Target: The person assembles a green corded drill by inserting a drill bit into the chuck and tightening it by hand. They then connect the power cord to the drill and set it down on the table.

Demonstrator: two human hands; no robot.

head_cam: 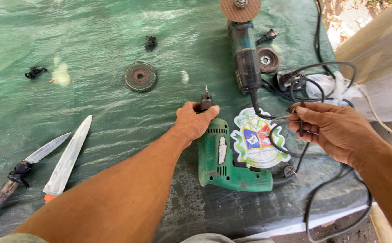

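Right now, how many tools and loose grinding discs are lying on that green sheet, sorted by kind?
Green electric drill: 1
Angle grinder: 1
Knives, one beside another: 2
Loose grinding discs, one left of the grinder, one right of it: 2
Total: 6

The left hand [192, 122] covers the front of the drill [225, 157], so its chuck barely shows. The grinder's disc [240, 9] is cut off by the top edge, and the small tool in the right hand [335, 130] is too tiny to identify.
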